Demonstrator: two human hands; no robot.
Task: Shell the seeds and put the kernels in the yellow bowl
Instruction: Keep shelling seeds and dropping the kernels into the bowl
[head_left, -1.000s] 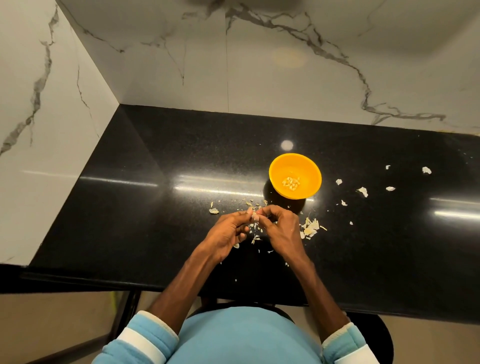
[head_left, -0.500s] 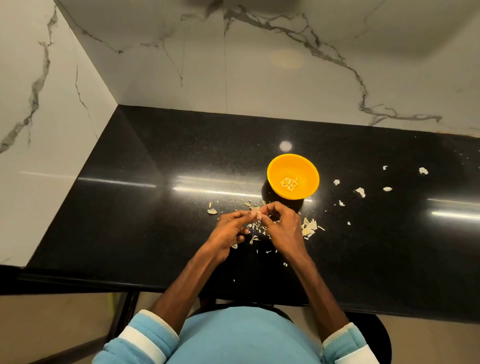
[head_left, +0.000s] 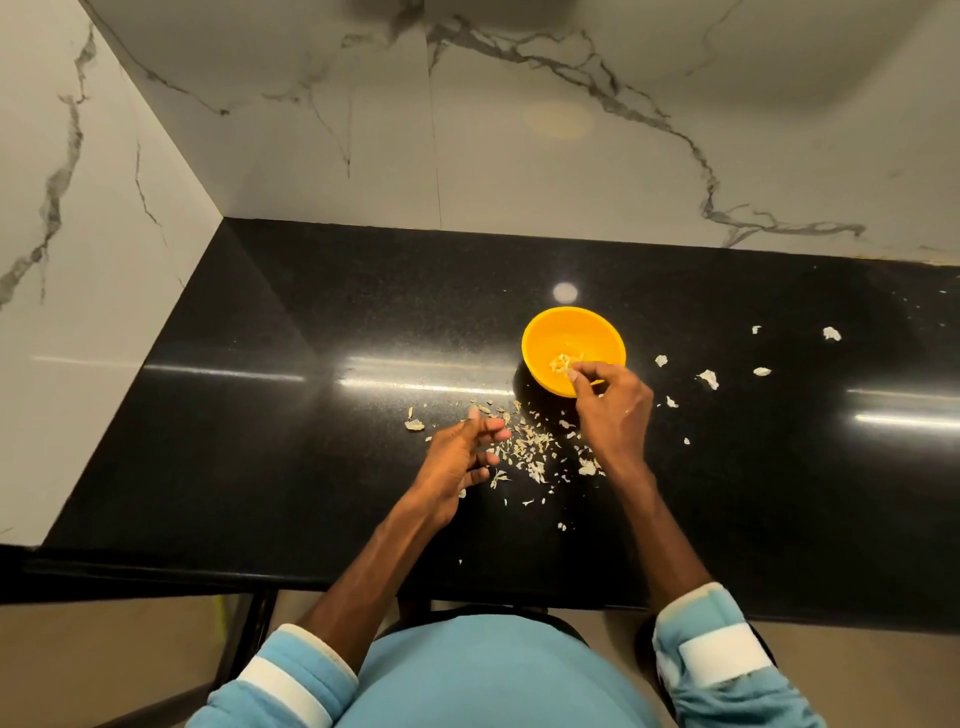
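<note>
Nearest, the left hand (head_left: 465, 457) hangs loosely curled, seemingly empty, above scattered shells (head_left: 530, 449) on the table (head_left: 260, 415). Beyond, the right hand (head_left: 615, 410) pinches (contents hidden) over the yellow bowl (head_left: 545, 332), which holds a few kernels (head_left: 563, 362). The task looks partway done.

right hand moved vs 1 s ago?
Yes. The right hand left the left hand and went forward to the yellow bowl; it now reaches over the bowl's near rim.

Rim of yellow bowl (head_left: 551, 338) behind right hand (head_left: 615, 410)
</note>
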